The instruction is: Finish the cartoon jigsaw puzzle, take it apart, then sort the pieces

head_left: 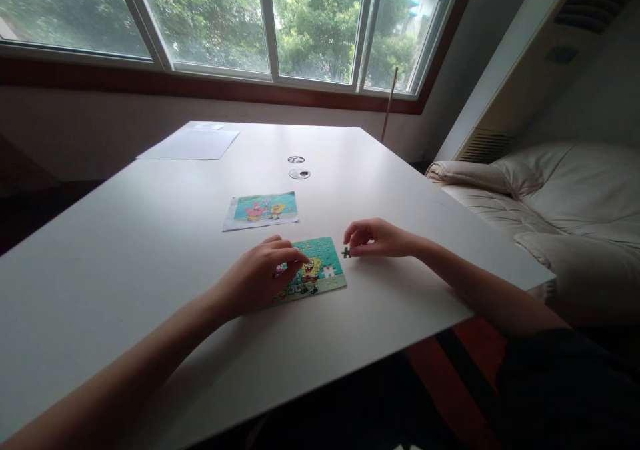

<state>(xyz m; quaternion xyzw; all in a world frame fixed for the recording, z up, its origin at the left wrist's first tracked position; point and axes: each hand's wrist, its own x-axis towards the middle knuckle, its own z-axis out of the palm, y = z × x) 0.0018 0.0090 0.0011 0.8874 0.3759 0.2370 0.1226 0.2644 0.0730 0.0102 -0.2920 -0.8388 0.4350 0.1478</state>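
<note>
A small cartoon jigsaw puzzle (320,270) lies on the white table (150,250) near its front edge, with one white gap (329,272) showing near its right side. My left hand (265,278) rests on the puzzle's left part, fingers curled and pressing down on it. My right hand (375,238) hovers just right of the puzzle and pinches a small green puzzle piece (346,253) between its fingertips, close to the puzzle's right edge.
A printed reference picture (261,210) with the same cartoon lies further back on the table. Two round cable holes (299,167) and a sheet of paper (190,143) sit beyond it. A cream sofa (560,203) stands to the right, windows behind.
</note>
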